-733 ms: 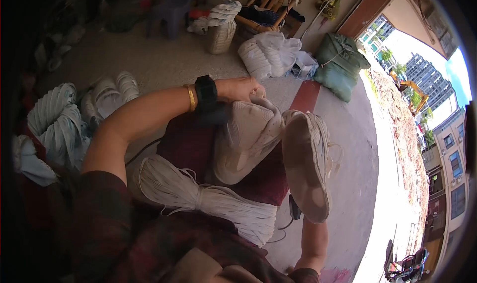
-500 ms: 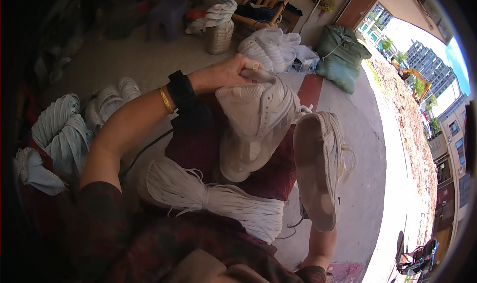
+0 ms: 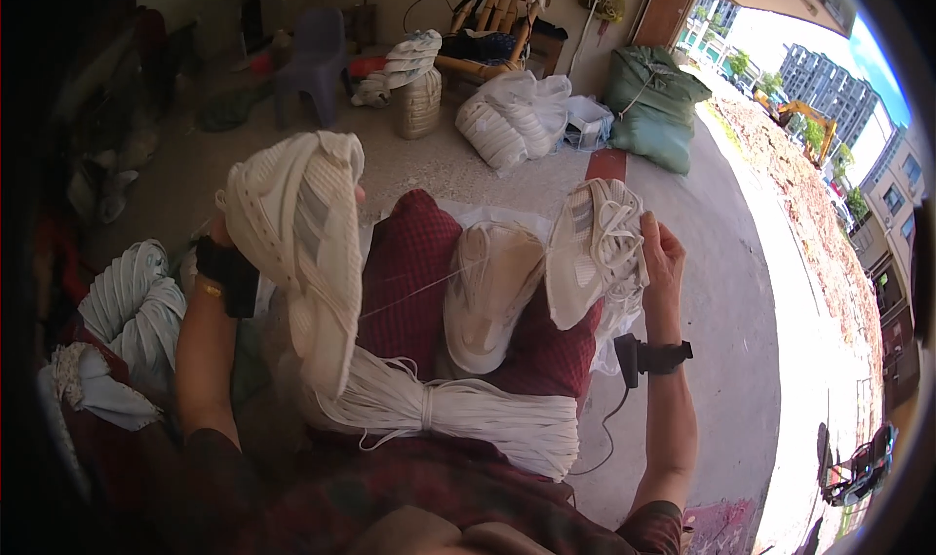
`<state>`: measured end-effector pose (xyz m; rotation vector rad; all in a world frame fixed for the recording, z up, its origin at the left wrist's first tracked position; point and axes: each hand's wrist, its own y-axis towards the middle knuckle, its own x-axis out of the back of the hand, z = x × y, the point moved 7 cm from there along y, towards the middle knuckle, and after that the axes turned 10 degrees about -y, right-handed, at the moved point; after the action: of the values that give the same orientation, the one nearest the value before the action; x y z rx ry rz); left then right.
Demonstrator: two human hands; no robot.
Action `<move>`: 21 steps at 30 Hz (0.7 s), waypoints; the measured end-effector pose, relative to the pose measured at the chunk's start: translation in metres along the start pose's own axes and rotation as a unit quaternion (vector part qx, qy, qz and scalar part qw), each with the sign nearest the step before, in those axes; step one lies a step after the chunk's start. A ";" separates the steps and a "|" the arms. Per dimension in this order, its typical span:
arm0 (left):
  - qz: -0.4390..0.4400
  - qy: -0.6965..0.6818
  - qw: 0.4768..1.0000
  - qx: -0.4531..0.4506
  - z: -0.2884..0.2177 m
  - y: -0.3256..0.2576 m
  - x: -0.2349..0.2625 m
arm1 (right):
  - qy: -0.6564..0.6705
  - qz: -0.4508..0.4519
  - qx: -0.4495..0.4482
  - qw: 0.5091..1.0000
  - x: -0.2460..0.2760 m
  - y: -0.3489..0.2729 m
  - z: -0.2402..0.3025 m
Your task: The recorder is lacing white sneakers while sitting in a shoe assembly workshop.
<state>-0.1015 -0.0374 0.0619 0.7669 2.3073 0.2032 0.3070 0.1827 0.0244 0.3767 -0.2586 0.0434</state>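
Note:
My left hand (image 3: 218, 225) grips a white shoe upper (image 3: 297, 233), raised on the left; most of the fingers are behind it, with one fingertip showing at its inner edge. On the right, my right hand (image 3: 663, 253) pinches the edge of another white shoe upper (image 3: 590, 253) with laces threaded through its front. Between my knees, in dark red checked cloth, stands a shoe-shaped form (image 3: 483, 306), pale and partly see-through. A thin pale strand runs from near the left upper toward the form. Across my lap lies a tied bundle of white shoelaces (image 3: 458, 414).
Stacked pale uppers (image 3: 127, 301) lie at my left. Farther off are a purple plastic chair (image 3: 317, 62), a tied stack of uppers (image 3: 414, 87), a white plastic bag (image 3: 517, 116), a bamboo chair (image 3: 492, 33) and a green sack (image 3: 653, 111). A cable hangs by my right wrist.
My left hand has moved left and toward me with its upper, uncovering the form. My right hand has come up, and its upper has turned from its underside to its laced front.

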 end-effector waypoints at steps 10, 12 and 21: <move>-0.090 0.402 0.911 -0.026 0.020 0.033 0.093 | -0.261 0.179 0.305 0.898 -0.135 -0.023 0.068; -0.128 0.391 0.906 -0.097 -0.019 0.036 0.122 | -0.274 0.196 0.291 0.895 -0.134 -0.031 0.077; -0.397 0.170 0.836 -0.339 -0.086 0.008 0.095 | -0.272 0.186 0.300 0.895 -0.128 -0.033 0.067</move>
<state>-0.2101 0.0292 0.0754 -0.6365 2.4056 0.7545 0.1703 0.1284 0.0400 0.9550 -0.8819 0.4076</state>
